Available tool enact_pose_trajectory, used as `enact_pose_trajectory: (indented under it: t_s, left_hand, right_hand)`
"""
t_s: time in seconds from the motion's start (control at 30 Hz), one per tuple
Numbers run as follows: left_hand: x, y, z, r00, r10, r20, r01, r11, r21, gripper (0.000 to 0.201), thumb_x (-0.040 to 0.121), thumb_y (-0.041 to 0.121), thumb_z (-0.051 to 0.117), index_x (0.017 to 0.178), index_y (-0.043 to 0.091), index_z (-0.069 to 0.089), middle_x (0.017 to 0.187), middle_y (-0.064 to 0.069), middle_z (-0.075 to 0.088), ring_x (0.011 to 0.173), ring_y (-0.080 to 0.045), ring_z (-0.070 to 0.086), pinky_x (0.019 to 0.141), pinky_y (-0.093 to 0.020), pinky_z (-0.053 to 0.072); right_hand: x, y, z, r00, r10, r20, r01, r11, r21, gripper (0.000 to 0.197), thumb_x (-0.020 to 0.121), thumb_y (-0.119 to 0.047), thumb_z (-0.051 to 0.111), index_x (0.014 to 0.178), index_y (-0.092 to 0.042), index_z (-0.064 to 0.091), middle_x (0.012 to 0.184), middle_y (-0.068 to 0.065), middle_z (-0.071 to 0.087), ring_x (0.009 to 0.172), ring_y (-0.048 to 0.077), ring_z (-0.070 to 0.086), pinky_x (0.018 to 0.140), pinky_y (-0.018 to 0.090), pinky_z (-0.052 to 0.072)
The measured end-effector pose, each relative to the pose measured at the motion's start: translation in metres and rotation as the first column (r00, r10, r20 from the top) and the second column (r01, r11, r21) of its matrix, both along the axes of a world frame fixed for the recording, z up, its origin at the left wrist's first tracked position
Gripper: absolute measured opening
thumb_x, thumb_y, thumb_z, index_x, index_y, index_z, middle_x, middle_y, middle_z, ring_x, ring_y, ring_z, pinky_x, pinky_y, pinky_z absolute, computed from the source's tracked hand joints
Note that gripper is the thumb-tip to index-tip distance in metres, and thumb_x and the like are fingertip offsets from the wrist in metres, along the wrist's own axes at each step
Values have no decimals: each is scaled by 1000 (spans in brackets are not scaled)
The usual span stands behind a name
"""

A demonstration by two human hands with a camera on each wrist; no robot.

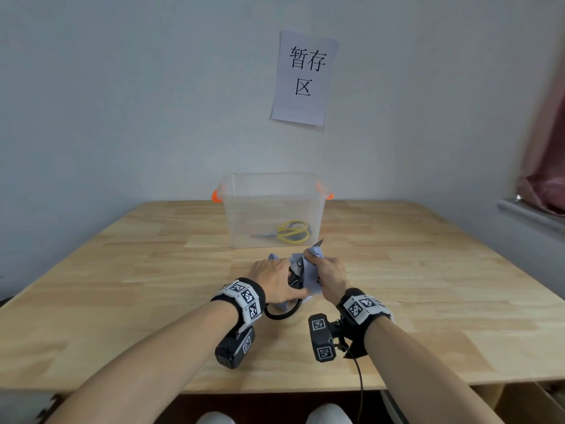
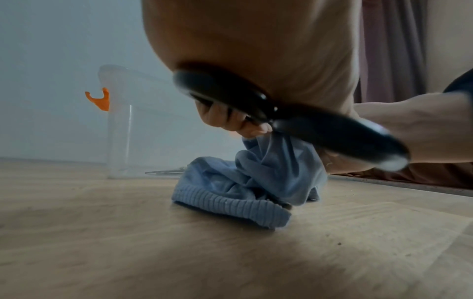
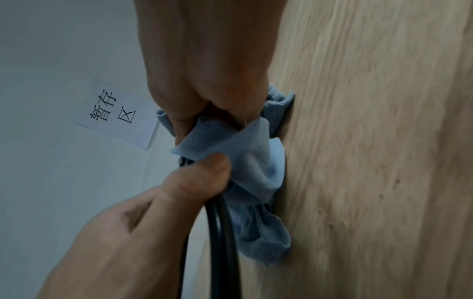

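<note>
Forearms (image 1: 146, 359) reach in: blade-wiping grip

Left hand (image 1: 275, 278) is clenched round the handles of the black-handled steel scissors (image 2: 332, 133), steadying them just above the light wooden table (image 1: 122, 286). Right hand (image 1: 331, 275) pinches a pale blue ribbed cloth (image 2: 256, 182) round the blade, likely to wipe it (tip pokes out). Clear plastic bin with orange latches (image 1: 272, 209) behind holds yellow-handled scissors (image 1: 282, 231), probably where these go next

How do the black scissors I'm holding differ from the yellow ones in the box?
The black-handled scissors are gripped by the left hand; the yellow-handled scissors lie in the box. The right hand holds a blue cloth round the black pair's blades; the yellow pair's are bare. Both look closed.
</note>
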State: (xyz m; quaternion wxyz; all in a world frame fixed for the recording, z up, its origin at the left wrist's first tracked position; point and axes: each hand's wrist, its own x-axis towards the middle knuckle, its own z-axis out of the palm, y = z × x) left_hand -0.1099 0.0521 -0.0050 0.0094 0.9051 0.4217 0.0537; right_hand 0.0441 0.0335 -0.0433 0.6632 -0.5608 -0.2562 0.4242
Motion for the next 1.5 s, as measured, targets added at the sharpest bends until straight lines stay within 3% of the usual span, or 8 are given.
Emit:
enact_pose_trajectory:
  t_s: [0.27, 0.47, 0.7, 0.87, 1.03, 1.23, 1.37, 1.5]
  left_hand:
    - [-2, -1, -4, 1000, -10, -27, 10, 1000, 16, 64, 75, 79, 51, 91, 17, 49, 85, 0, 60, 75, -23, 55, 75, -39, 51]
    - [-1, -4, -2, 1000, 27, -5, -27, 1000, -13, 58, 77, 74, 52, 89, 18, 47, 86, -2, 59, 74, -23, 53, 68, -34, 46]
    - [0, -3, 1, 997, 44, -64, -44, 999, 8, 55, 77, 67, 56, 92, 14, 50, 77, -2, 52, 70, -22, 52, 63, -30, 40]
    - [1, -1, 6, 994, 38, -98, -37, 999, 9, 55, 75, 65, 61, 93, 13, 54, 75, -1, 51, 75, -25, 53, 66, -30, 38]
    - [-3, -7, 8, 993, 3, -115, 5, 997, 74, 53, 75, 66, 60, 88, 15, 53, 81, -2, 57, 75, -23, 52, 67, -30, 40]
    - [-5, -8, 4, 990, 6, -143, 2, 998, 56, 53, 78, 68, 56, 88, 16, 54, 82, -2, 56, 76, -23, 51, 69, -30, 40]
    - [-6, -4, 7, 989, 9, -149, -3, 999, 44, 56, 74, 67, 61, 87, 13, 58, 78, -1, 57, 74, -24, 53, 67, -30, 38]
    - [-7, -4, 5, 989, -11, -151, 18, 999, 47, 56, 74, 68, 61, 88, 13, 61, 79, -2, 59, 74, -24, 53, 66, -29, 37]
  right_hand:
    - [9, 3, 2, 998, -50, -44, 50, 999, 0, 29, 83, -20, 79, 83, 6, 66, 80, 22, 66, 73, 30, 65, 72, 43, 52]
    - [7, 10, 0, 993, -110, -31, 109, 994, -18, 71, 71, -28, 86, 95, 28, 51, 80, 35, 56, 75, 30, 57, 71, 43, 49]
    - [1, -1, 8, 997, 64, -37, -65, 996, -53, 29, 82, -22, 81, 83, 4, 68, 87, 23, 68, 84, 34, 67, 79, 46, 53]
    - [-4, 5, -6, 993, 115, 32, -112, 990, -90, 69, 54, -46, 89, 98, 5, 71, 109, 29, 68, 96, 40, 70, 80, 63, 56]
    - [1, -9, 2, 999, 44, 5, -44, 997, -62, 25, 83, -19, 79, 88, 4, 70, 88, 20, 70, 74, 29, 68, 58, 33, 53]
    - [5, -1, 2, 1000, -29, -10, 28, 996, -90, 24, 87, -19, 75, 78, 1, 67, 79, 18, 69, 74, 30, 66, 70, 39, 54]
    - [-10, 1, -5, 988, 138, 71, -129, 985, -116, 13, 89, -16, 72, 87, -4, 70, 95, 19, 70, 94, 34, 68, 87, 51, 54]
    - [-4, -3, 0, 987, 139, 83, -130, 986, -102, 15, 90, -8, 69, 76, -3, 69, 79, 16, 70, 76, 27, 71, 63, 35, 58]
